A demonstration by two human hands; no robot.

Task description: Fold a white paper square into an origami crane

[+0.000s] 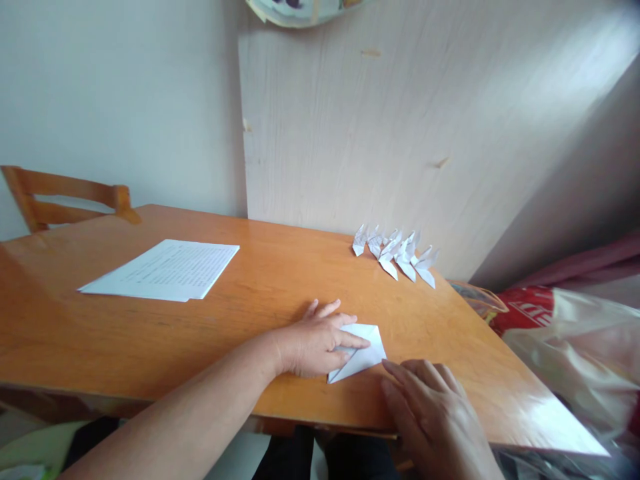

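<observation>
A small folded white sheet of paper (367, 360) lies on the wooden table near its front edge. Across its left part rests my left hand (320, 343), palm down with the fingers spread, pressing the paper flat. My right hand (430, 403) is at the paper's right corner, its fingers bent and held close together. The index fingertip meets that corner, and the thumb is just below; part of the grip is hidden. A diagonal fold edge runs over the paper beside my left fingers.
Several folded paper figures (395, 253) stand at the table's back right. A stack of printed sheets (165, 270) lies on the left of the table (280, 267). Behind it is a wooden chair (75, 190). Plastic bags (565, 333) sit beyond the right edge.
</observation>
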